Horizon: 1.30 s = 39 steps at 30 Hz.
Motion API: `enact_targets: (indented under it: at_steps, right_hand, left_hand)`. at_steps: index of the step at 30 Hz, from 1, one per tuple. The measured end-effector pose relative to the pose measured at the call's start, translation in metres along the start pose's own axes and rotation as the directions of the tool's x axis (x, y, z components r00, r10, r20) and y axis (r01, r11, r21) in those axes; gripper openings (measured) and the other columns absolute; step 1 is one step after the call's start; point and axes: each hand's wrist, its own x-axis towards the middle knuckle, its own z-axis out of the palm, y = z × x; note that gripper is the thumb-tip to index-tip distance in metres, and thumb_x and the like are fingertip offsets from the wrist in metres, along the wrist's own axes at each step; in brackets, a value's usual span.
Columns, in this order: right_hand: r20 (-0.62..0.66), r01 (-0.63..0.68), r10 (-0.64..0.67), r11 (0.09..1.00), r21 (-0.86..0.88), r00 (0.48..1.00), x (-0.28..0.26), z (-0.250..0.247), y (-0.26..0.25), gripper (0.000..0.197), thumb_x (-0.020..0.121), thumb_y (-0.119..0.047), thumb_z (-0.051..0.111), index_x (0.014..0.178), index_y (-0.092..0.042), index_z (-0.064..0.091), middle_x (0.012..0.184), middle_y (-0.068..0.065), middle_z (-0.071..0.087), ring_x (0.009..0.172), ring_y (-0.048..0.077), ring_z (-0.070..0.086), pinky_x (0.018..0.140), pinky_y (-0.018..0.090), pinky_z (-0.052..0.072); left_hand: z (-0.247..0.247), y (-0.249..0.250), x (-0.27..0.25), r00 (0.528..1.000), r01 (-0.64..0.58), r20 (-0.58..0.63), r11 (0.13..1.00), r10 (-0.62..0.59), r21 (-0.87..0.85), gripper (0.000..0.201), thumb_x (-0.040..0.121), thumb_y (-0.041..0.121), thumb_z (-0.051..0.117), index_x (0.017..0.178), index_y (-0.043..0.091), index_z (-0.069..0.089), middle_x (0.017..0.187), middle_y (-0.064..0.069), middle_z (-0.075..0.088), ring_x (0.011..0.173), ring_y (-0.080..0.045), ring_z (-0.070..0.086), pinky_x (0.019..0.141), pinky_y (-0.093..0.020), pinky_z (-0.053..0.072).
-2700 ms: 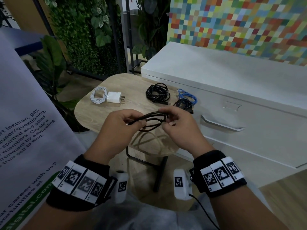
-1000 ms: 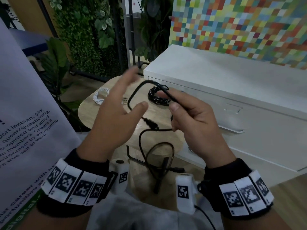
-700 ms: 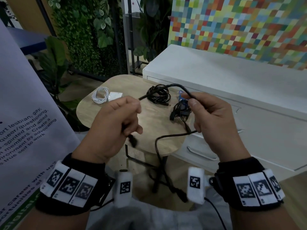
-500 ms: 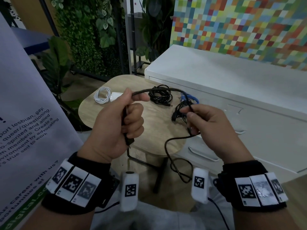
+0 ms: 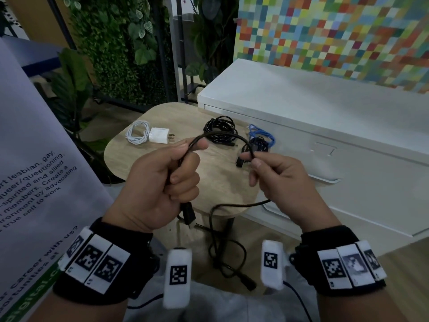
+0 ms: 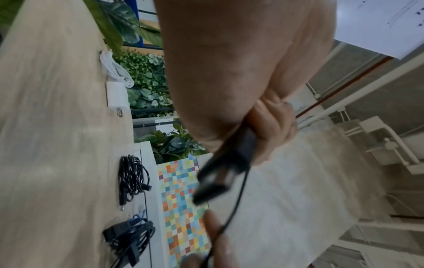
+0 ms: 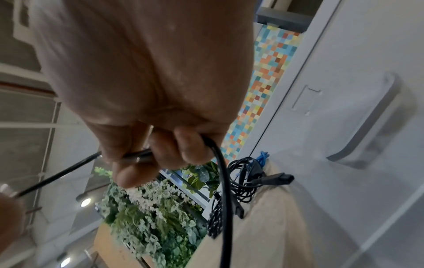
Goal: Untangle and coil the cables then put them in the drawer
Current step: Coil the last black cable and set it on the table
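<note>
Bare tabletop beneath hands

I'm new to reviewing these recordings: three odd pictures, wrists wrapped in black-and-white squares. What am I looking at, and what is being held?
No machine here: a person works bare-handed, wearing marker-covered wristbands. The big picture comes from a head-worn camera; the two tilted ones from cameras on each wrist, looking along the fingers. The left hand grips a thin black cable near its plug, the right hand pinches it further along, and the rest dangles toward the floor. On the small round wooden table lie a coiled white cable, a white charger block, a coiled black cable and a blue-and-black cable tangle. Beside it stands a white drawer cabinet, its drawers closed.
</note>
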Motion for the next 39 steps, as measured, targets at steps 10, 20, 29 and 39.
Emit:
enact_targets:
  at_steps: [10, 20, 29, 39]
  right_hand:
    - [0.344, 0.028, 0.188, 0.843, -0.537, 0.92, -0.006, 0.05, 0.0, 0.012, 0.103, -0.02, 0.053, 0.098, -0.028, 0.062, 0.082, -0.002, 0.07, 0.075, 0.009, 0.063, 0.073, 0.033, 0.049]
    - [0.394, 0.044, 0.191, 0.856, -0.515, 0.899, -0.01, 0.056, -0.011, 0.021, 0.104, -0.025, 0.054, 0.113, -0.027, 0.073, 0.068, -0.017, 0.062, 0.066, -0.007, 0.059, 0.061, 0.012, 0.038]
    - [0.411, -0.17, 0.314, 0.921, -0.35, 0.856, -0.013, 0.054, -0.015, 0.018, 0.099, -0.014, 0.059, 0.088, -0.021, 0.072, 0.065, 0.005, 0.072, 0.054, 0.023, 0.071, 0.059, 0.034, 0.058]
    - [0.269, -0.131, 0.201, 0.958, -0.256, 0.942, -0.008, 0.036, -0.009, 0.013, 0.095, -0.021, 0.072, 0.084, -0.018, 0.078, 0.058, -0.006, 0.055, 0.056, 0.012, 0.048, 0.057, 0.038, 0.048]
  left_hand:
    - [0.02, -0.031, 0.013, 0.956, -0.147, -0.218, 0.966, 0.194, 0.214, 0.035, 0.112, 0.014, 0.035, 0.141, 0.008, 0.054, 0.108, -0.009, 0.079, 0.09, -0.022, 0.077, 0.067, -0.026, 0.061]
    - [0.006, -0.041, 0.018, 0.924, -0.132, -0.251, 0.854, 0.29, 0.503, 0.042, 0.112, 0.011, 0.04, 0.154, 0.015, 0.043, 0.137, 0.005, 0.067, 0.116, -0.01, 0.071, 0.079, -0.025, 0.061]
    - [-0.001, -0.047, 0.017, 0.935, -0.095, 0.007, 0.231, 0.354, 0.968, 0.049, 0.11, 0.02, 0.041, 0.159, 0.021, 0.039, 0.146, 0.013, 0.06, 0.13, -0.006, 0.06, 0.108, -0.027, 0.047]
    - [-0.012, -0.033, 0.02, 0.981, 0.032, -0.023, -0.046, 0.193, 0.998, 0.037, 0.11, 0.029, 0.039, 0.144, 0.024, 0.051, 0.119, 0.007, 0.075, 0.094, -0.019, 0.069, 0.089, -0.039, 0.053]
